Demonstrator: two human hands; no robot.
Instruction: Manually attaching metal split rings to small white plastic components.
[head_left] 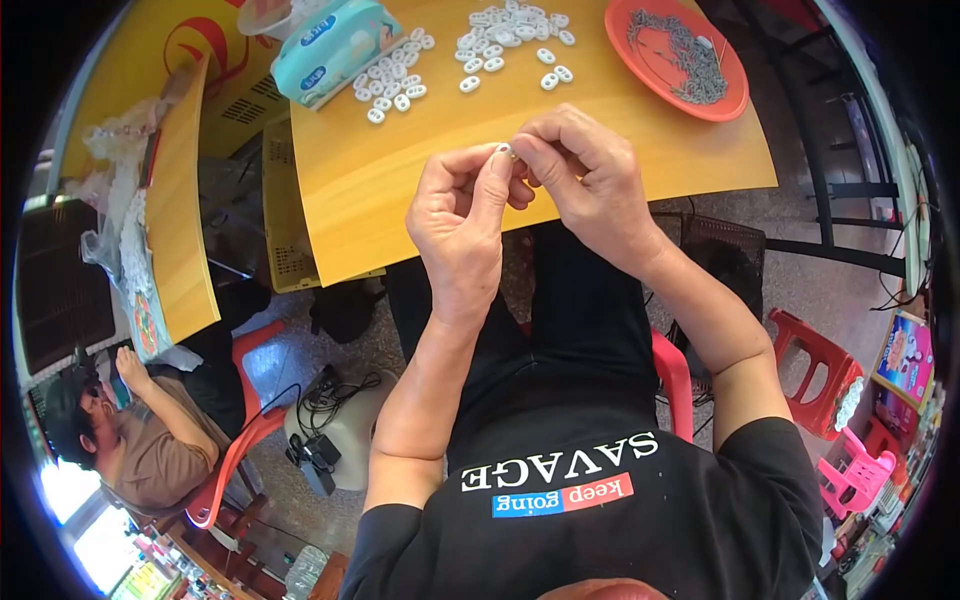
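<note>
My left hand (460,205) and my right hand (590,180) meet above the front part of the yellow table. Pinched between my left thumb and fingers is a small white piece (503,148), mostly covered by the fingertips. My right thumb and index finger close against it, on something tiny that I cannot make out. Beyond my hands lie several white oval pieces with two holes (493,64), loose in two groups. A red-orange plate (622,58) at the far right bears a heap of small grey screw-like parts (700,85).
A teal tissue pack (335,50) stands at the table's (370,220) far left. To the left is another table (190,230) with plastic bags, and a seated person (165,430) on a red chair. Cables lie on a pale stool (345,430). A red stool (815,370) stands at right.
</note>
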